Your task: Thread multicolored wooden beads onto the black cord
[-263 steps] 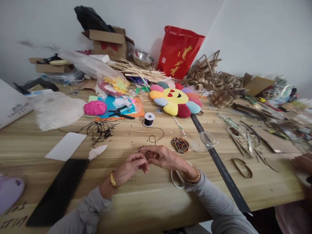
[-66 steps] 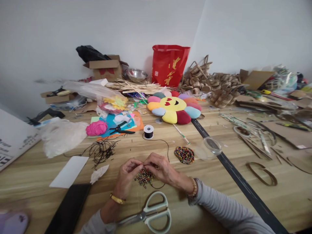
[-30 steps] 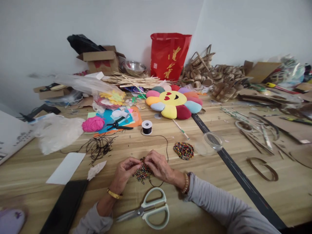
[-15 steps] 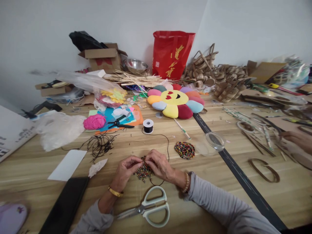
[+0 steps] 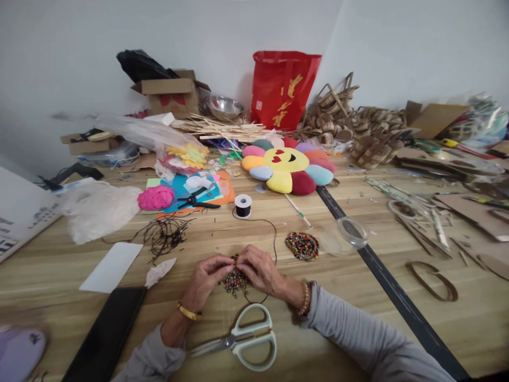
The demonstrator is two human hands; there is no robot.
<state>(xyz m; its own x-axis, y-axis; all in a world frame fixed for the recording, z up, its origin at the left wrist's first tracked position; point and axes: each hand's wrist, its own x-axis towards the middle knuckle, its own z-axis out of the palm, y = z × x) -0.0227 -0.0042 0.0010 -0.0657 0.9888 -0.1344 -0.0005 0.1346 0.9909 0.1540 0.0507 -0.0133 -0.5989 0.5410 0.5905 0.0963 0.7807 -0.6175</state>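
Note:
My left hand (image 5: 209,276) is closed in a pinch above a small heap of coloured beads (image 5: 233,281). A tiny reddish bead seems to sit at its fingertips, mostly covered. Fingertip to fingertip with it, my right hand (image 5: 260,269) pinches too, beside the thin black cord (image 5: 275,239) that loops down to it from a white spool (image 5: 243,206). The cord's end is hidden by the fingers. Below both hands lie white-handled scissors (image 5: 253,337), blades pointing left. A coil of strung multicoloured beads (image 5: 302,246) rests to the right.
Black cord pieces (image 5: 167,236), a white card (image 5: 111,267) and a black case (image 5: 105,334) lie left. Pink yarn (image 5: 156,197) and pliers (image 5: 194,201) are farther back. A flower cushion (image 5: 288,164) stands behind the spool, a clear round container (image 5: 352,232) to the right.
Another person's hand at the right edge has gone out of view, along with the dark strip near it. My two hands keep nearly the same pinched pose; the view has shifted slightly.

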